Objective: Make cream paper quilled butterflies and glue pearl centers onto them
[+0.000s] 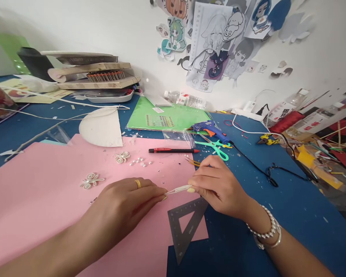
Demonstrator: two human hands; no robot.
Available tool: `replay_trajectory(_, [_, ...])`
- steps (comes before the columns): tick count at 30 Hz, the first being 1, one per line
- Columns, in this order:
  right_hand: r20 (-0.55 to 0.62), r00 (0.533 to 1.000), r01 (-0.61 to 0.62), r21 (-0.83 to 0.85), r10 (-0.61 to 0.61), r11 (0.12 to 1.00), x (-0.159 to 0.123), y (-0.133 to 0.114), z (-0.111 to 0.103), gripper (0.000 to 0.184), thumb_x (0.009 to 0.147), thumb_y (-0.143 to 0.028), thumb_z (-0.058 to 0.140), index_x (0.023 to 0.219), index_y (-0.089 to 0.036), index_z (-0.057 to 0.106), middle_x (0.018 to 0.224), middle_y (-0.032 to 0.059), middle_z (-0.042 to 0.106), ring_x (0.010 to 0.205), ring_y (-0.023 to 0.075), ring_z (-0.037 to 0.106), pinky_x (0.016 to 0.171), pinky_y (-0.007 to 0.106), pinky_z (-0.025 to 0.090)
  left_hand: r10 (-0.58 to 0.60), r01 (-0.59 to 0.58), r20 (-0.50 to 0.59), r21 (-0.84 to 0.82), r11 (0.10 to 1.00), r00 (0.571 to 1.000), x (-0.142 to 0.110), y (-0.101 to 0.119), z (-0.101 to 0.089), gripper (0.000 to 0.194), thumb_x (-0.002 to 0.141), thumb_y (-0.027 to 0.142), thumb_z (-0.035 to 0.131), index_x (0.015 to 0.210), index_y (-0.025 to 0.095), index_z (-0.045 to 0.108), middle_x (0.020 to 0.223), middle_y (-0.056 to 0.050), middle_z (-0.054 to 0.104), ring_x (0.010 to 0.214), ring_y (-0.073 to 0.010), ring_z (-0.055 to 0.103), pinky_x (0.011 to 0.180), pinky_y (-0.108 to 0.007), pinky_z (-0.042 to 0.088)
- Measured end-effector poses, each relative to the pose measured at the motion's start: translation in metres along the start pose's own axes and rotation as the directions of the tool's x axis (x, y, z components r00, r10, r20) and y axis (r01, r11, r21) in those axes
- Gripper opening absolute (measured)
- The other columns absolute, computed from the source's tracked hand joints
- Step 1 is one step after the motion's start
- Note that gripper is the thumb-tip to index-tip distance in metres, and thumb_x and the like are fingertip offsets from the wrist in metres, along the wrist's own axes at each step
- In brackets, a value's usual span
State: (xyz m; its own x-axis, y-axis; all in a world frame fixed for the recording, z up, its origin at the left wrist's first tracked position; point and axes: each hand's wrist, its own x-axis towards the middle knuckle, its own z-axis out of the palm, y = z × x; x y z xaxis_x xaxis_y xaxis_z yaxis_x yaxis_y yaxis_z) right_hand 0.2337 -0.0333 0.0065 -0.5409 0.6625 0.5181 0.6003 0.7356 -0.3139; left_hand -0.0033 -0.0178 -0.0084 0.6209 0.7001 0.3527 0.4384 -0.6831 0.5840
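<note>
Between my two hands stretches a folded bundle of thin white cord (179, 189), held above the pink paper (150, 238). My left hand (132, 196), with a yellow ring, pinches the narrow left end. The thicker right end is pinched by my right hand (219, 186), which wears a beaded bracelet. A dark triangle ruler (187, 227) lies just below the cord. Two coiled white cord ornaments with pearls, one (91, 181) nearer my left wrist and one (122, 157) farther back, rest on the paper beside loose white pearls (141, 162). Tweezers (192, 161) lie partly behind my right hand.
A black and red pen (174, 151), turquoise scissors (216, 147) and a blue glue gun (210, 129) lie beyond my hands. Farther back are a green sheet (138, 115) and a plastic bottle (187, 100). Pliers (268, 139) and a black cable (253, 165) lie to the right.
</note>
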Motion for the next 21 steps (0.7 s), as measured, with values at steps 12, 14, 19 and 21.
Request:
replay_trajectory(12, [0.129, 0.990, 0.021, 0.258, -0.056, 0.966, 0.004, 0.001, 0.000, 0.031, 0.093, -0.031, 0.039, 0.077, -0.016, 0.061, 0.067, -0.0002, 0.061, 0.067, 0.0114, 0.047, 0.071, 0.029, 0.037, -0.500, 0.578, 0.291, -0.418, 0.701, 0.816, 0.021, 0.023, -0.019, 0.019, 0.074, 0.039, 0.059, 0.065, 0.025, 0.069, 0.069, 0.005, 0.069, 0.069, -0.0155, 0.061, 0.064, -0.021, 0.043])
replay_trajectory(14, [0.144, 0.981, 0.084, 0.294, -0.131, 0.952, 0.005, -0.006, 0.005, 0.035, 0.095, -0.031, 0.035, 0.077, -0.016, 0.061, 0.068, 0.0001, 0.061, 0.066, 0.0103, 0.047, 0.071, 0.028, 0.038, -0.435, 0.639, 0.473, -0.489, 0.593, 0.766, 0.017, 0.027, -0.012, 0.013, 0.070, 0.034, 0.063, 0.066, 0.024, 0.071, 0.064, 0.005, 0.068, 0.062, -0.0132, 0.058, 0.057, -0.018, 0.041])
replay_trajectory(19, [0.177, 0.963, 0.155, 0.256, -0.204, 0.954, 0.004, -0.018, 0.008, 0.025, 0.092, -0.028, 0.044, 0.079, -0.018, 0.063, 0.067, -0.0015, 0.058, 0.067, 0.0104, 0.045, 0.070, 0.025, 0.036, -0.333, 0.778, 0.722, -0.453, 0.434, 0.607, 0.011, 0.029, -0.001, 0.006, 0.061, 0.030, 0.073, 0.060, 0.024, 0.074, 0.053, 0.005, 0.064, 0.050, -0.0093, 0.052, 0.050, -0.017, 0.035])
replay_trajectory(21, [0.175, 0.965, 0.159, 0.211, -0.198, 0.964, 0.003, -0.020, 0.008, 0.021, 0.089, -0.030, 0.048, 0.080, -0.020, 0.064, 0.066, -0.0018, 0.057, 0.067, 0.0111, 0.044, 0.069, 0.025, 0.036, -0.306, 0.798, 0.758, -0.442, 0.410, 0.577, 0.011, 0.029, -0.002, 0.004, 0.062, 0.029, 0.073, 0.061, 0.025, 0.074, 0.053, 0.006, 0.064, 0.049, -0.0083, 0.051, 0.049, -0.016, 0.034])
